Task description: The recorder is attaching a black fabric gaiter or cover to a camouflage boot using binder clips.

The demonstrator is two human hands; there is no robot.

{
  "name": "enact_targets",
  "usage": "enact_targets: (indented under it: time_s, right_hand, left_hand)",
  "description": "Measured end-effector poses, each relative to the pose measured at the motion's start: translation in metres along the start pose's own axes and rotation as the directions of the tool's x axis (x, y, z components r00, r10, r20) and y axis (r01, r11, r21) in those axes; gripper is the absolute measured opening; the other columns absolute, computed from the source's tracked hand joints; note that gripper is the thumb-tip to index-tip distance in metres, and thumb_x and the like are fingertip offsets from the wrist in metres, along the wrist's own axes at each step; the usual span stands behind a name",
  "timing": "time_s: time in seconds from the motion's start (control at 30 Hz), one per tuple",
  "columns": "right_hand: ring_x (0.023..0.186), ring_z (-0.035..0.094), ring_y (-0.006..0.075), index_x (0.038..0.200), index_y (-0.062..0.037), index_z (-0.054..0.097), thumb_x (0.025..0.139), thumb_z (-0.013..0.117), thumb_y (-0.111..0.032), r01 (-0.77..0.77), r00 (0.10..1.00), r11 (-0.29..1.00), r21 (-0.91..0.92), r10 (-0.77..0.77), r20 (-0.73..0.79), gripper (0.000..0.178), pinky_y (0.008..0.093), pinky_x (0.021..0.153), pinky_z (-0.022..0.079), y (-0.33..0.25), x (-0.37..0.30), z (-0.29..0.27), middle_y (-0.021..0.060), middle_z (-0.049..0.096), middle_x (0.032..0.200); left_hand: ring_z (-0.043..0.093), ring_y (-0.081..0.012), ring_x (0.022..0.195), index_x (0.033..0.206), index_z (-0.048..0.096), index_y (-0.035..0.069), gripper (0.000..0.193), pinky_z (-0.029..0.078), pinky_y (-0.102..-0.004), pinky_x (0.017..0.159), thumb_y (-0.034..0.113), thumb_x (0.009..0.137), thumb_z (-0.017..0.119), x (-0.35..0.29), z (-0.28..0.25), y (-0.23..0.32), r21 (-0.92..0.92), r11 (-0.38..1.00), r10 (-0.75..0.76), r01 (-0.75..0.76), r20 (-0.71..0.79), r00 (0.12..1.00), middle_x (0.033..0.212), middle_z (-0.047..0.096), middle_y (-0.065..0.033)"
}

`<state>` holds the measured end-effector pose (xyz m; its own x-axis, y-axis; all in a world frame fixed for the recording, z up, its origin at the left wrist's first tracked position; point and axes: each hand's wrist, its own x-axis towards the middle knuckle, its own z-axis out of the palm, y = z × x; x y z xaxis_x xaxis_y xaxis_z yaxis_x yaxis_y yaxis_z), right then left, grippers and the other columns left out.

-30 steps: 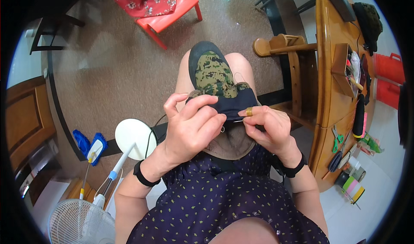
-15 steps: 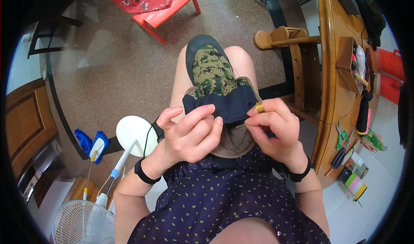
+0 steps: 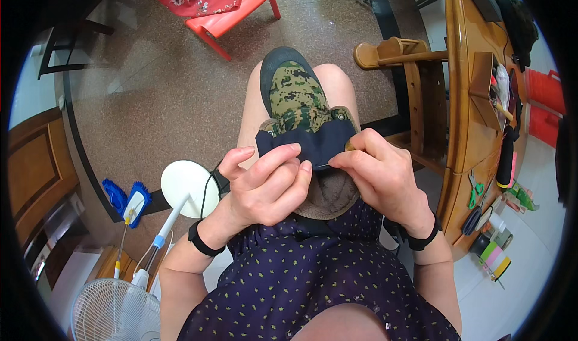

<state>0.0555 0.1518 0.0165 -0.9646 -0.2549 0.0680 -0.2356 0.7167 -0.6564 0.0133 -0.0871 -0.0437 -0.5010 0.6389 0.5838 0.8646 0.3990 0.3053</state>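
A camouflage shoe [image 3: 296, 91] with a dark rubber sole lies across my lap, toe pointing away. A strip of navy cloth [image 3: 304, 143] is folded over its opening; the brown lining [image 3: 328, 196] shows on the near side. My left hand [image 3: 265, 187] pinches the near edge of the cloth between thumb and fingers. At the cloth's right end, my right hand [image 3: 376, 169] is closed on a thin, shiny needle [image 3: 325, 167] that lies along the cloth edge, mostly hidden by the fingertips. A gold-coloured band [image 3: 349, 145] sits on a right finger, partly hidden.
To the right stands a wooden table [image 3: 454, 100] with green-handled scissors [image 3: 475, 190], thread spools [image 3: 497, 259] and a tool box [image 3: 483, 88]. A white fan [image 3: 114, 311], a round white lamp [image 3: 188, 187] and blue mops [image 3: 137, 203] are at left. A red stool [image 3: 235, 15] stands ahead.
My right hand has turned and shifted slightly, its fingertips moving left along the cloth edge with the needle. The left hand keeps its pinch in nearly the same place.
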Motion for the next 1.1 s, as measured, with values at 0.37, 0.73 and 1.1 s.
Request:
enact_targets:
  time_s: [0.37, 0.73, 1.1]
  right_hand:
    - [0.078, 0.07, 0.0242, 0.099, -0.008, 0.073, 0.079, 0.073, 0.003, -0.002, 1.0, 1.0, -0.008, 0.002, 0.003, 0.023, 0.0357, 0.063, 0.057, 0.0, -0.001, 0.001, 0.0061, 0.061, 0.09]
    - [0.077, 0.068, 0.0209, 0.096, -0.0093, 0.069, 0.081, 0.07, -0.008, 0.1, 0.993, 0.974, -0.204, -0.086, 0.076, 0.015, 0.0339, 0.061, 0.056, -0.008, 0.004, -0.006, 0.005, 0.057, 0.09]
    - [0.08, 0.068, 0.0293, 0.097, -0.0099, 0.068, 0.082, 0.07, -0.001, 0.089, 0.982, 0.994, 0.07, -0.099, 0.164, 0.017, 0.0404, 0.066, 0.055, 0.019, 0.015, -0.007, 0.0079, 0.058, 0.093]
  left_hand:
    - [0.068, -0.0154, 0.109, 0.095, 0.079, 0.018, 0.018, 0.027, -0.0463, 0.113, 0.014, 0.077, 0.08, 0.0, 0.0, 0.0, 0.008, 1.0, 0.0, 0.0, 0.004, 1.0, 0.089, 0.071, 0.0058]
    - [0.069, -0.0161, 0.108, 0.095, 0.079, 0.016, 0.019, 0.027, -0.0468, 0.111, 0.014, 0.076, 0.083, 0.008, -0.005, -0.001, -0.011, 1.0, -0.014, 0.014, 0.053, 0.999, 0.087, 0.07, 0.0062]
    - [0.067, -0.0212, 0.11, 0.085, 0.075, 0.011, 0.019, 0.033, -0.0452, 0.102, 0.006, 0.071, 0.086, 0.028, 0.005, -0.026, -0.525, 0.783, -0.203, 0.334, 0.292, 0.935, 0.085, 0.069, 0.0006]
